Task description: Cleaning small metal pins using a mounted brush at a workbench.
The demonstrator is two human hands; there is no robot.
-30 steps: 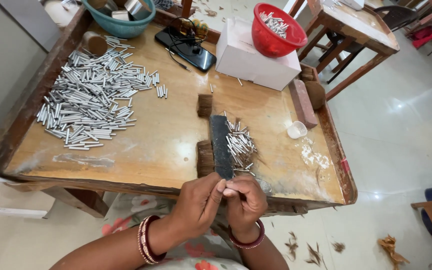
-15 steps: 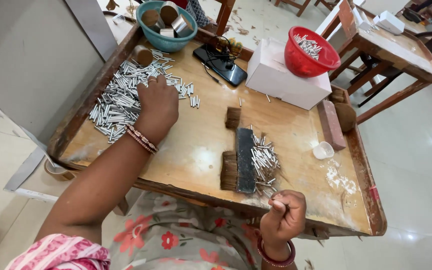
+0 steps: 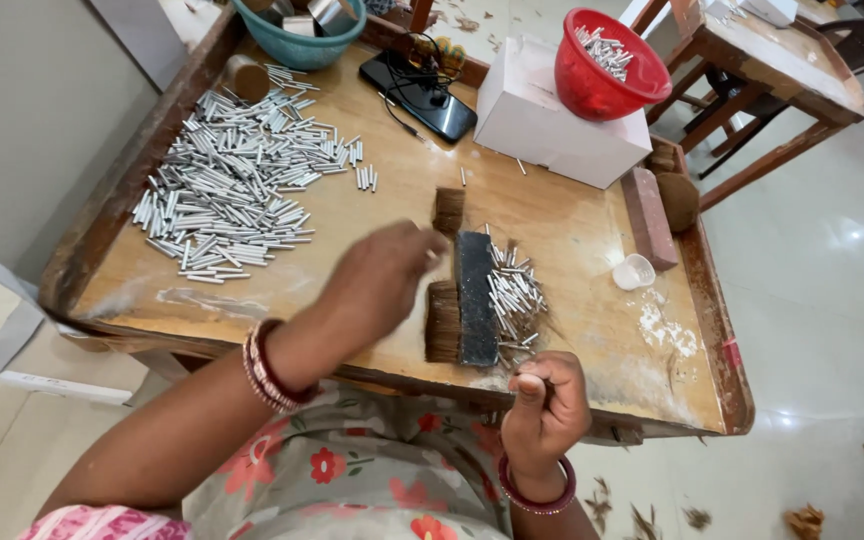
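Note:
My left hand [image 3: 384, 278] hovers blurred over the wooden work table [image 3: 562, 225]. Its fingertips are pinched on what looks like a small silver metal tube, right beside a dark flat block [image 3: 475, 298] with brown bristle tufts [image 3: 442, 322] at its side. A small heap of short tubes [image 3: 515, 293] lies against the block's right side. A large pile of the same tubes [image 3: 232, 190] covers the table's left part. My right hand [image 3: 544, 410] is held at the table's near edge in a closed fist, thumb on top. Whether anything is pinched in it is unclear.
A red bowl [image 3: 602, 75] with tubes sits on a white box [image 3: 542, 125] at the back. A black phone with cable [image 3: 430, 100] and a teal basin [image 3: 297, 42] are back left. A brick [image 3: 648, 215], a small white cap [image 3: 636, 271] and white powder [image 3: 667, 332] lie right.
My left hand has left the large tube pile and swung right to the dark block. My right hand has stayed closed at the near edge.

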